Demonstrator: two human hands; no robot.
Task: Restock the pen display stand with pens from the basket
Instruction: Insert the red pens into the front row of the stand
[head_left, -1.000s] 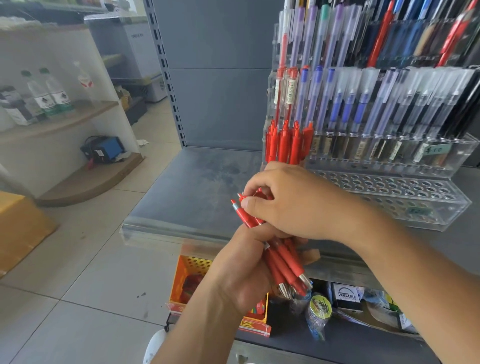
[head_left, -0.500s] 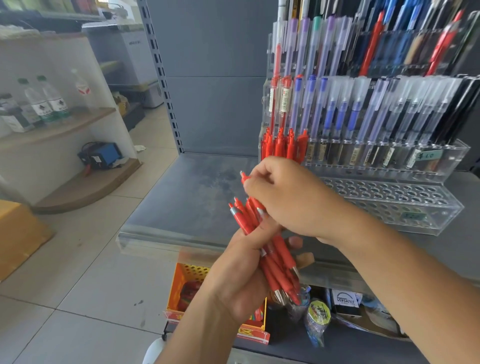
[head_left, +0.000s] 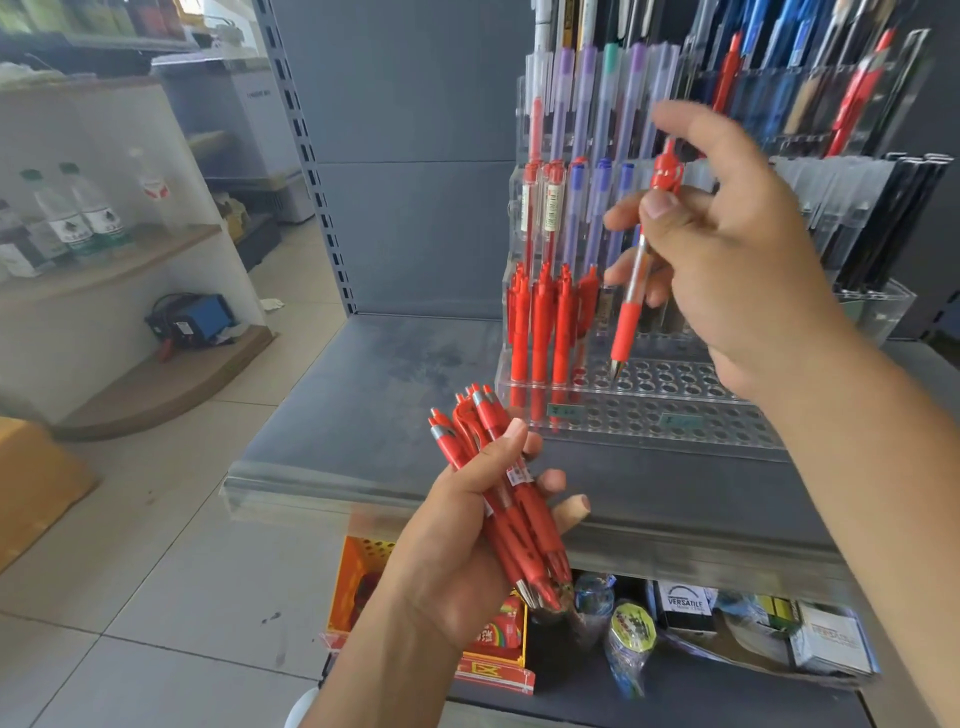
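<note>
My left hand grips a bundle of red pens, clicker ends up, in front of the shelf edge. My right hand pinches a single red pen upright, its tip just above the holes of the clear acrylic pen display stand. Several red pens stand in the stand's lower left holes. The upper tiers hold purple, blue, clear and black pens. An orange basket sits on the shelf below, partly hidden by my left arm.
The stand sits on a grey metal shelf with a grey back panel. The lower shelf carries small packaged goods. To the left stand a white shelf unit with water bottles, a blue device and a cardboard box on the tiled floor.
My right hand has pulled one red pen out of the bundle and lifted it up and right to the stand. The left hand keeps holding the remaining pens.
</note>
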